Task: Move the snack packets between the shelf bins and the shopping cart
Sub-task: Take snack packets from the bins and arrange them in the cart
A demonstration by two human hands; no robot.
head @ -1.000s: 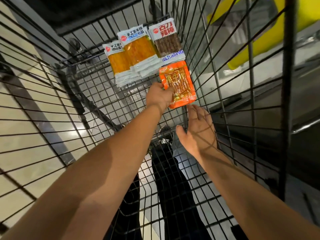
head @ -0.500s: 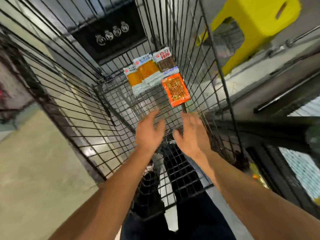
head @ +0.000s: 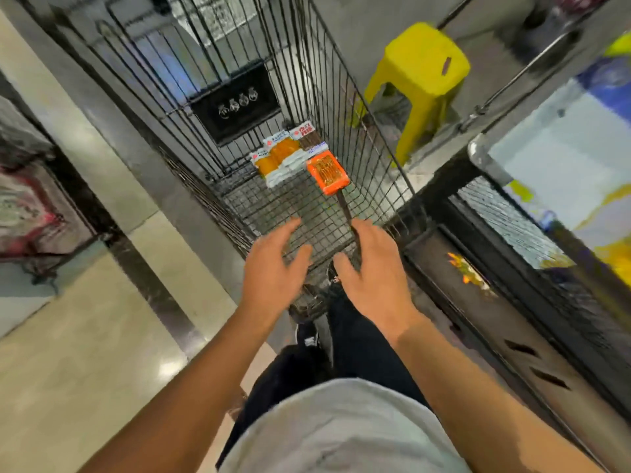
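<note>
Nearest, left hand (head: 273, 268) and right hand (head: 370, 271) hover empty, fingers spread, at centre frame. Beyond, on the shopping cart (head: 273, 213) floor, lie an orange packet (head: 327, 174) and white-edged packets (head: 283, 157) — delivered; shelf bins (head: 560, 158), right, likely hold more.

Your wire shopping cart (head: 341, 107): on its mesh floor, orange snack packet (head: 328, 174) just beside white-and-yellow packets (head: 280, 158) at the far end.

Blurred shelf bins (head: 560, 158) cut off right, contents perhaps packets, unreadable.
</note>
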